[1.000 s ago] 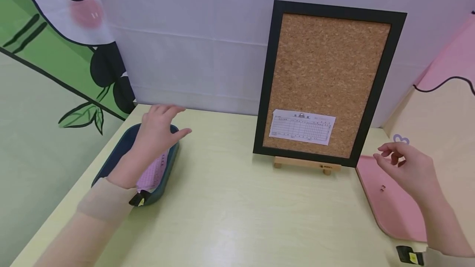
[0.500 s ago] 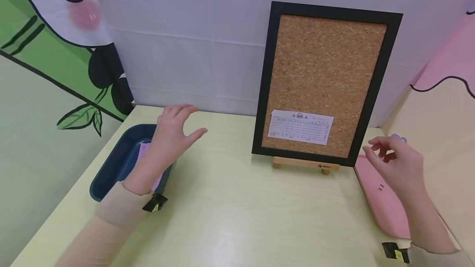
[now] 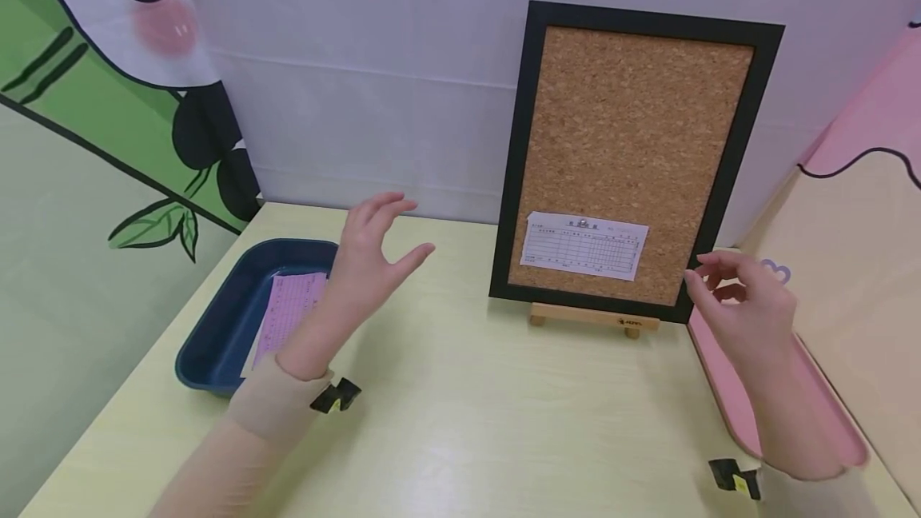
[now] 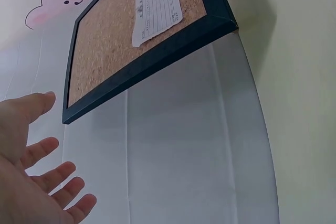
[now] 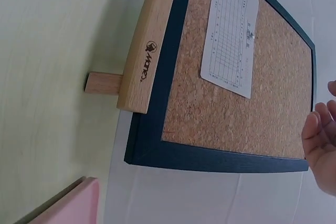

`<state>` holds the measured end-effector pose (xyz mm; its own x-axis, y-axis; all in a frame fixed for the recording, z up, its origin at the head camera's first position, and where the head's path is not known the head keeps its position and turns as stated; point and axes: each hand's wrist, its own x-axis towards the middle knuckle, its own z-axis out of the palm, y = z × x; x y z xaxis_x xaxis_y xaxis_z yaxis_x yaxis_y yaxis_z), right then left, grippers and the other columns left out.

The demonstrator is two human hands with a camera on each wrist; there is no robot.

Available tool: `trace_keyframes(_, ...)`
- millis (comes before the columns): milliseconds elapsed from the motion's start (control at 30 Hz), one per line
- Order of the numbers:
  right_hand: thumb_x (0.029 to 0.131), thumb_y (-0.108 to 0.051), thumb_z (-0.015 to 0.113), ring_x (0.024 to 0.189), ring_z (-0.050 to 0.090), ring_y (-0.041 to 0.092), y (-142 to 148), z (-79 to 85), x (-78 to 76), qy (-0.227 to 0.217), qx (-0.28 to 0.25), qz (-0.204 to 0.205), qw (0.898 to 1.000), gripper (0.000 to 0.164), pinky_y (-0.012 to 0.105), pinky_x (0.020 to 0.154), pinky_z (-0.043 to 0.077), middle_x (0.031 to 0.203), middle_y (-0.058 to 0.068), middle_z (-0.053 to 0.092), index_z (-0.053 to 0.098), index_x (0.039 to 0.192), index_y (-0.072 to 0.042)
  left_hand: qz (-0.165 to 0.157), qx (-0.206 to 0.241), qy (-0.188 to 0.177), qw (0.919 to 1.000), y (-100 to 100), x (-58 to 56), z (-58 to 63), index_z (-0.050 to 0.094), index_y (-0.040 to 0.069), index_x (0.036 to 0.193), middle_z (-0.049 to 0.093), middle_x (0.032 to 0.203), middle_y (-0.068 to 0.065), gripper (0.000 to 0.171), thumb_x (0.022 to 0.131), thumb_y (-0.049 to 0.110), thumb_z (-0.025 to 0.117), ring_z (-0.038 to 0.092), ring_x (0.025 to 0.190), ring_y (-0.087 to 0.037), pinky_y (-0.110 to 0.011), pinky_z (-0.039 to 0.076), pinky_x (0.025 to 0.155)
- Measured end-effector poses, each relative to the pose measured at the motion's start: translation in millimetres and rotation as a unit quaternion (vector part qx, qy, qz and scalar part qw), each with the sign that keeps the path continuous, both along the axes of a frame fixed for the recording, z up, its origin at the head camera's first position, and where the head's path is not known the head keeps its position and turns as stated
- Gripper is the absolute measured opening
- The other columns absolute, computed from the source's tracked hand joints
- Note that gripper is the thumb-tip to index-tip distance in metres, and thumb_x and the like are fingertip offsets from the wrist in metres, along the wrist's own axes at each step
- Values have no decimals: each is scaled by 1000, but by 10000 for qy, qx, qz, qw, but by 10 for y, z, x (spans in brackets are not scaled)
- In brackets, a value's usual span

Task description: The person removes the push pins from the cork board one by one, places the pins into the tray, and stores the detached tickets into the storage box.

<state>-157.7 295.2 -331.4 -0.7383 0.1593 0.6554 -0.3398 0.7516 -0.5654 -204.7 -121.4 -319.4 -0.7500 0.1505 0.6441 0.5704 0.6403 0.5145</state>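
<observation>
Black-framed, the cork board [image 3: 640, 134] is propped on a small wooden stand [image 3: 593, 317], with a white printed slip [image 3: 585, 246] fixed toward its lower left corner. Left of the board and apart from it, the left hand [image 3: 370, 254] is held raised, its fingers released and spread, the thumb parted from them. By the board's lower right corner, the right hand [image 3: 751, 314] is held with fingers loosely bent, also released, thumb tip just apart from the forefinger; whether the board is touched cannot be told. Farther left of the board, a navy tray [image 3: 233, 318] with pink printed sheets [image 3: 288, 306] is partly covered by the left arm [image 3: 223, 462]. Right of the board, a pink tray [image 5: 79, 203] is partly hidden behind the right forearm [image 3: 784, 414].
</observation>
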Motion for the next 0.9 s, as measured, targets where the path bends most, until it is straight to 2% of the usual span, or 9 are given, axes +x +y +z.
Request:
trace_keyframes(133, 77, 2, 74, 79, 53, 1, -83, -33, -61, 214, -77, 382, 9990, 27, 4, 71, 43, 87, -12, 58, 64, 102, 2, -48, 9, -141, 9999, 96, 9, -26, 55, 10, 127, 46, 137, -10, 53, 80, 24, 76, 35, 129, -27, -46, 35, 102)
trace_keyframes(367, 75, 5, 74, 76, 53, -3, -217, -81, -165, 485, -37, 671, 9966, 26, 4, 70, 43, 87, 6, 63, 64, 99, 3, -233, 154, -366, 9989, 240, -64, -136, 53, 12, 129, 43, 139, -7, 55, 81, 26, 76, 33, 131, -24, -44, 34, 105)
trace_keyframes(533, 75, 6, 74, 77, 53, -4, -269, -135, -251, 616, 0, 913, 9939, 26, 4, 70, 43, 87, 11, 65, 63, 98, 3, -375, 276, -445, 9979, 335, -113, -207, 52, 12, 129, 41, 141, -8, 56, 81, 29, 75, 31, 133, -25, -48, 33, 105)
trace_keyframes(900, 79, -1, 72, 75, 53, -4, -404, -217, -443, 516, 12, 955, 9941, 21, 7, 67, 45, 86, 10, 66, 63, 97, 2, -507, 410, -475, 9967, 603, -238, -346, 52, 12, 129, 37, 142, -8, 56, 81, 28, 75, 31, 132, -25, -47, 33, 105)
